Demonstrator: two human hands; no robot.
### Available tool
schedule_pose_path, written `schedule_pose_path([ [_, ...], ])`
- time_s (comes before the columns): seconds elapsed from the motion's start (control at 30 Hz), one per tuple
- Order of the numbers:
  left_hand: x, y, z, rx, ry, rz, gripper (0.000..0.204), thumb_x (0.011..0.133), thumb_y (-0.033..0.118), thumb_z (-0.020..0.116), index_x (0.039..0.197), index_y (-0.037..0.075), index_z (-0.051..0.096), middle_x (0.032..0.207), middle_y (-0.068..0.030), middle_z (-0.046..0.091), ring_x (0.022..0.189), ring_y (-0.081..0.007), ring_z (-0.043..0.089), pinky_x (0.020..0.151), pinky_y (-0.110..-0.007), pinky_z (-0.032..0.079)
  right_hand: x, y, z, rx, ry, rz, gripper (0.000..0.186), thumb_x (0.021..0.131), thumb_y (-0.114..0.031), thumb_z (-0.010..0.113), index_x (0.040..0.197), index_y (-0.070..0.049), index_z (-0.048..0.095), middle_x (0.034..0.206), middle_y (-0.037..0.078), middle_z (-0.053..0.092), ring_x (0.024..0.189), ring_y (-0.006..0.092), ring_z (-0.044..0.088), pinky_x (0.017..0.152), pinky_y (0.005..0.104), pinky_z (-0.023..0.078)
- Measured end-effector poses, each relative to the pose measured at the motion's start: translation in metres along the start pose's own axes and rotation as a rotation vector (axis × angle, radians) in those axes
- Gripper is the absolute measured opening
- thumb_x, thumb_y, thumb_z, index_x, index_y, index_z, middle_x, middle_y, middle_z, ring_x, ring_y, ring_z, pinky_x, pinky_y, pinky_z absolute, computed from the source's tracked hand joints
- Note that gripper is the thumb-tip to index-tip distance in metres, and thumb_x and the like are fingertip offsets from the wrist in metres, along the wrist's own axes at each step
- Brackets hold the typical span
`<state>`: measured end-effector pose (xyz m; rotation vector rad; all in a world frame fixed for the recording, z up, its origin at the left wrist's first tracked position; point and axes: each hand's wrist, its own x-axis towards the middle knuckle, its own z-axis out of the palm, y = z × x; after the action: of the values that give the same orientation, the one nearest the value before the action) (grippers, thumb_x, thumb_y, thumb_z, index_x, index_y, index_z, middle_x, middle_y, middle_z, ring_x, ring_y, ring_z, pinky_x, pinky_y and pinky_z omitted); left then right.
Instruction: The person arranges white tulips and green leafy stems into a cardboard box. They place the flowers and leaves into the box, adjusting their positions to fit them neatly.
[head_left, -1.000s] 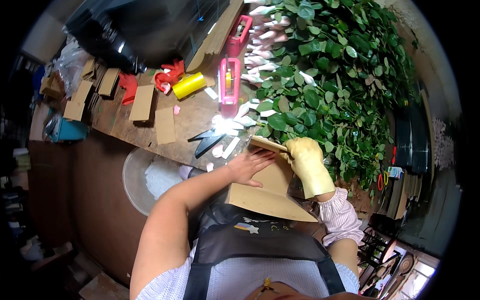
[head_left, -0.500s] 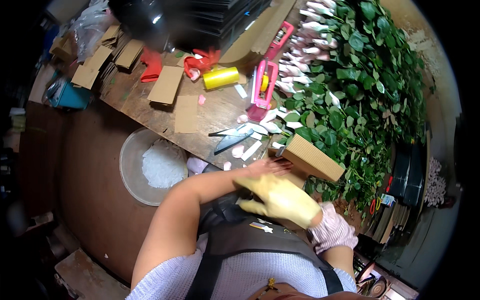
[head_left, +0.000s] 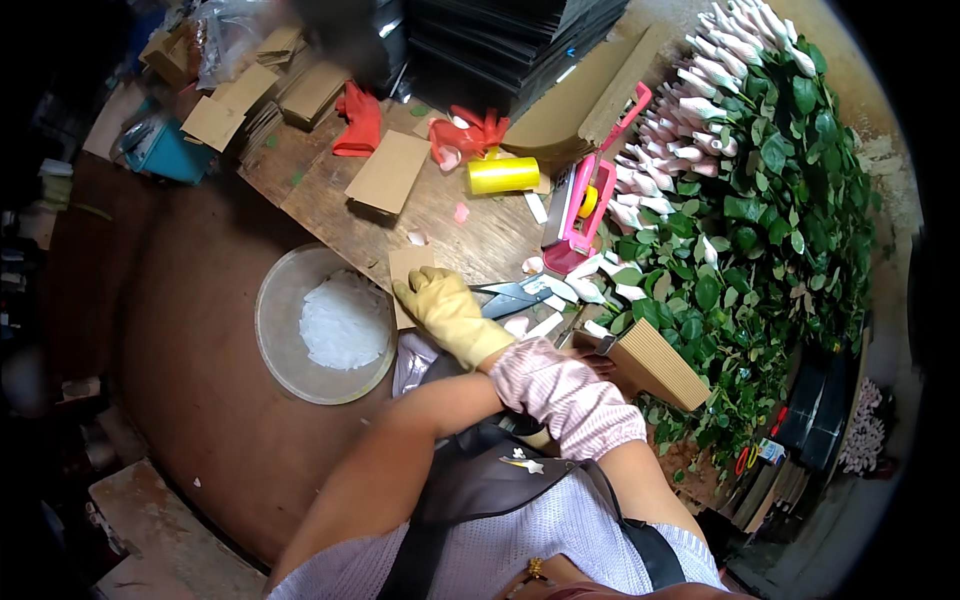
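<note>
Hands crossed: right forearm, in a striped sleeve [head_left: 565, 395], lies over the left forearm. Right hand [head_left: 445, 308], yellow glove, fingers bent down onto a flat cardboard piece [head_left: 407, 262] at the worktop's [head_left: 430, 210] near edge; touching it, can't tell if gripped. Left hand [head_left: 594, 362], bare, mostly hidden behind the sleeve; some fingers show next to the folded corrugated cardboard [head_left: 662, 365]; grasping or released, can't tell. That cardboard sits tilted toward the near edge, beside the leafy stems [head_left: 775, 210]. Black scissors [head_left: 512, 300] lie just right of the glove. Farther in: pink tape dispenser [head_left: 572, 225], yellow roll [head_left: 503, 175] on its side, crumpled red item [head_left: 470, 135]. Stacked cardboard [head_left: 390, 172] rests nearer the left part of the near edge. Pale wrapped buds [head_left: 690, 130] fill the far right corner, heads leftward. Below the near edge, on the floor, round tub [head_left: 270, 345], white stuff inside.
</note>
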<state>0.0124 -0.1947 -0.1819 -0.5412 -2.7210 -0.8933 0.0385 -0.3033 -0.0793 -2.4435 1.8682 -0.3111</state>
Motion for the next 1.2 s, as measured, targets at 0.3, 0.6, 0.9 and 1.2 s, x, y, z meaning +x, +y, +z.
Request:
schedule_pose_path([
  [0.3,0.029,0.011,-0.013,-0.167,-0.059,-0.010,0.112,0.076,0.057,0.076,0.162,0.004,0.027,0.169,-0.0176,0.027,0.158,-0.0298,0.024,0.130,-0.049,0.013,-0.174,0.031,-0.226,0.295,-0.130,0.331,0.029,0.098,-0.021,0.066,0.125,-0.010,0.069,0.107,0.016,0.073,0.087,0.0351,0.072,0.073,0.0429,0.057],
  [0.6,0.027,0.014,-0.021,0.152,-0.003,0.060,0.080,0.090,0.045,0.060,0.154,0.001,0.043,0.142,-0.0163,0.058,0.137,-0.0340,0.051,0.123,-0.047,0.028,-0.313,0.052,-0.153,1.493,0.016,1.240,0.039,0.098,-0.019,0.074,0.129,0.003,0.064,0.111,0.008,0.074,0.093,0.0145,0.070,0.078,0.0280,0.057],
  [0.9,-0.017,0.000,-0.104,0.273,-0.156,0.029,0.064,0.088,0.044,0.065,0.138,0.005,0.058,0.148,-0.0194,0.053,0.144,-0.0374,0.044,0.122,-0.055,0.027,-0.305,0.082,-0.070,1.183,-0.295,1.363,0.061,0.096,-0.057,0.067,0.113,0.001,0.069,0.085,0.007,0.075,0.068,0.0126,0.070,0.064,0.0260,0.057],
  [1.2,-0.104,-0.115,-0.269,1.005,0.474,-1.300,0.113,0.082,0.066,0.074,0.164,0.009,0.021,0.164,-0.0278,0.028,0.153,-0.0476,0.023,0.123,-0.058,0.022,-0.301,0.077,-0.074,1.043,-0.314,1.368,0.066,0.097,-0.065,0.058,0.109,-0.001,0.070,0.080,0.007,0.076,0.066,0.0169,0.072,0.060,0.0334,0.057],
])
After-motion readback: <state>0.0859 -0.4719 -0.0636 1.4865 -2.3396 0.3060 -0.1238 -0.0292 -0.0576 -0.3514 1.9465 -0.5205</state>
